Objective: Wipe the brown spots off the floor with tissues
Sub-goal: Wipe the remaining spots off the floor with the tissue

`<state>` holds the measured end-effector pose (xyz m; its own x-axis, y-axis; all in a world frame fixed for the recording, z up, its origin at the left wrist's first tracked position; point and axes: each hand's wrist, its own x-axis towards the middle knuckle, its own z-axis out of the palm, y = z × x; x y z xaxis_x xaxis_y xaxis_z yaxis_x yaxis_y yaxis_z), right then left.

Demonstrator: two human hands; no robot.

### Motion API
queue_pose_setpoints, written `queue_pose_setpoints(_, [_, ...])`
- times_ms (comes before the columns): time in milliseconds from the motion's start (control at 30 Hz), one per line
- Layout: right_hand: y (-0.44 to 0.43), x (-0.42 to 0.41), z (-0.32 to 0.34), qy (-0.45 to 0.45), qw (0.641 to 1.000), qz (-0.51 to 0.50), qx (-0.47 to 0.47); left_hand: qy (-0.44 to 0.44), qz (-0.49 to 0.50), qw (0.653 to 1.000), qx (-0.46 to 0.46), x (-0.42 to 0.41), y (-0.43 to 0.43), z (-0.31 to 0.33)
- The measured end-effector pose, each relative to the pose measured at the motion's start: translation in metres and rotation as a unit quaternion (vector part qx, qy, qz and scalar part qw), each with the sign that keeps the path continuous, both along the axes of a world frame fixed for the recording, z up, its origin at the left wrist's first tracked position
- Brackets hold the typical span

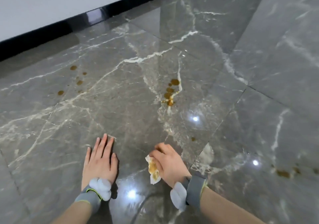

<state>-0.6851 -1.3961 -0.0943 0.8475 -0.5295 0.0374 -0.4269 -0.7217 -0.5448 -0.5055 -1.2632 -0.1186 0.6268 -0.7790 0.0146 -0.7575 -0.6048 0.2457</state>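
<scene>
My right hand (168, 163) is shut on a crumpled white tissue (153, 170) stained brown, pressed against the glossy grey marble floor (120, 111). Flat on the floor beside it lies my left hand (100, 161), fingers together, holding nothing. A cluster of brown spots (170, 92) sits ahead of my right hand, partly smeared at its near end. Another scatter of brown spots (76, 80) lies to the far left. One small spot (193, 139) is just beyond my right hand. More brown spots (284, 173) lie at the right.
A white wall with a black skirting board (69, 23) runs along the far left. A grey marble-clad pillar or wall (224, 16) rises at the far right. Ceiling lights glare off the floor near my wrists. Grey bands wrap both wrists.
</scene>
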Motion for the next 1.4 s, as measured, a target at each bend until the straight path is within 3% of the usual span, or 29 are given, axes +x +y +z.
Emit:
queue_pose_setpoints(100, [0.018, -0.017, -0.007, 0.046, 0.991, 0.067, -0.104, 0.004, 0.001, 1.0, -0.001, 0.0, 0.0, 0.0])
queue_pose_setpoints(233, [0.017, -0.03, -0.012, 0.095, 0.972, 0.068, -0.204, -0.002, 0.005, 1.0, 0.001, -0.003, 0.002, 0.002])
queue_pose_setpoints(333, [-0.007, -0.038, -0.002, 0.124, 0.971, -0.037, -0.2, -0.007, 0.003, 1.0, 0.007, -0.004, 0.002, 0.001])
queue_pose_setpoints(400, [-0.036, -0.052, 0.002, 0.133, 0.971, -0.149, -0.129, -0.011, 0.005, 1.0, 0.012, -0.002, 0.001, -0.002])
queue_pose_setpoints(500, [-0.067, -0.065, 0.009, 0.176, 0.942, -0.279, -0.058, -0.011, 0.005, 1.0, 0.008, -0.003, 0.001, -0.004])
queue_pose_setpoints(567, [-0.063, -0.057, 0.008, 0.168, 0.954, -0.238, -0.064, -0.005, 0.004, 1.0, 0.003, -0.001, 0.001, -0.004])
queue_pose_setpoints(667, [-0.027, -0.042, 0.0, 0.149, 0.986, -0.055, -0.058, -0.004, 0.002, 1.0, -0.002, -0.001, 0.002, -0.005])
queue_pose_setpoints(767, [-0.017, -0.052, -0.001, 0.129, 0.988, 0.051, -0.064, -0.002, -0.001, 1.0, 0.001, 0.0, 0.003, -0.006])
queue_pose_setpoints(833, [-0.043, -0.07, -0.003, 0.156, 0.983, -0.024, -0.095, -0.003, -0.002, 1.0, 0.001, 0.001, 0.003, -0.006])
queue_pose_setpoints(900, [-0.069, -0.089, 0.002, 0.178, 0.964, -0.188, -0.067, -0.003, -0.002, 1.0, 0.006, -0.001, 0.002, -0.006])
queue_pose_setpoints(967, [-0.08, -0.095, 0.005, 0.182, 0.943, -0.277, -0.027, -0.001, -0.002, 1.0, 0.007, -0.002, 0.001, -0.005])
queue_pose_setpoints(1033, [-0.071, -0.086, 0.01, 0.193, 0.95, -0.244, -0.028, -0.004, 0.004, 1.0, 0.001, -0.001, 0.001, -0.005])
queue_pose_setpoints(1100, [-0.051, -0.084, 0.014, 0.204, 0.968, -0.133, -0.053, -0.008, 0.003, 1.0, -0.012, -0.006, -0.003, -0.003])
queue_pose_setpoints(1167, [-0.028, -0.083, 0.008, 0.174, 0.983, -0.024, -0.045, -0.017, 0.015, 0.999, -0.022, -0.006, -0.001, -0.003])
queue_pose_setpoints(1233, [-0.021, -0.099, 0.003, 0.148, 0.988, 0.022, -0.046, -0.026, 0.01, 0.999, -0.023, -0.008, -0.004, -0.001])
queue_pose_setpoints(1400, [-0.042, -0.165, -0.005, 0.126, 0.983, -0.075, -0.111, -0.079, -0.111, 0.991, -0.009, -0.015, -0.011, 0.012])
